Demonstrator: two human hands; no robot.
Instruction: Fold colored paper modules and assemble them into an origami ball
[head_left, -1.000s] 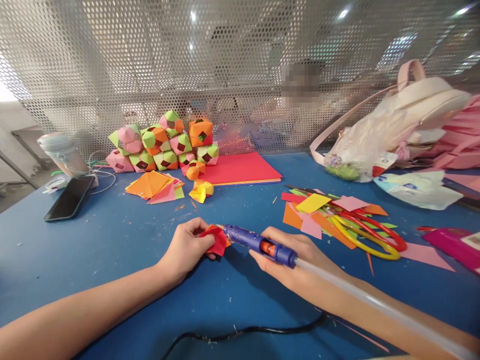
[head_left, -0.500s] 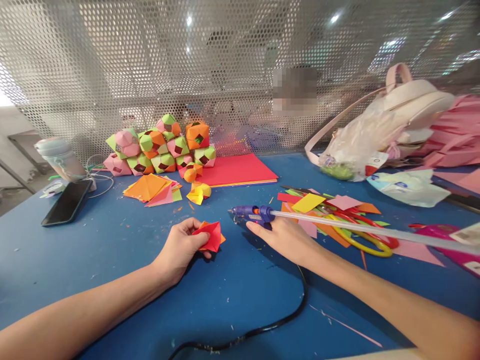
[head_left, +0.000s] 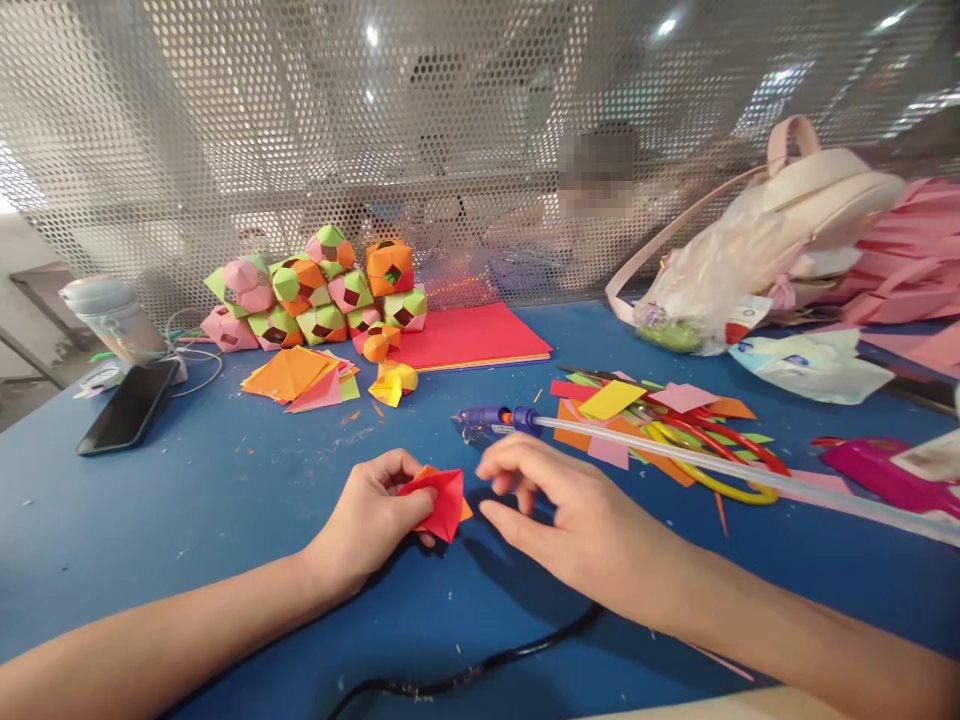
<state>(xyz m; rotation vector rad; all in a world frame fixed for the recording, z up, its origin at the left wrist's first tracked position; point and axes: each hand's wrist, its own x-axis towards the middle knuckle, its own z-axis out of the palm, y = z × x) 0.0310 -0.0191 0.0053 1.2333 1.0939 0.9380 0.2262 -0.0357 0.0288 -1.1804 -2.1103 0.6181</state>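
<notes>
Between the thumb and fingers of my left hand (head_left: 379, 510) is a folded red and orange paper piece (head_left: 446, 505), held just above the blue table. My right hand (head_left: 551, 510) hovers to its right, thumb and fingers apart and nothing in them. It does not touch the paper. Just beyond my right hand lies a blue hot glue gun (head_left: 495, 422) with a long clear glue stick (head_left: 675, 455) running out of its back to the right. The gun's black cord (head_left: 480, 668) curves along the table in front of me.
Folded paper balls (head_left: 322, 325) are stacked at the back left, near a stack of red sheets (head_left: 472, 338) and orange paper squares (head_left: 289, 373). A phone (head_left: 127, 408) and bottle (head_left: 112, 315) stand left. Paper scraps and scissors (head_left: 727, 490) lie right, a backpack (head_left: 832, 195) behind.
My right hand has let go of the glue gun and come nearer to me, toward the folded paper. My left hand with the paper has shifted slightly right and closer.
</notes>
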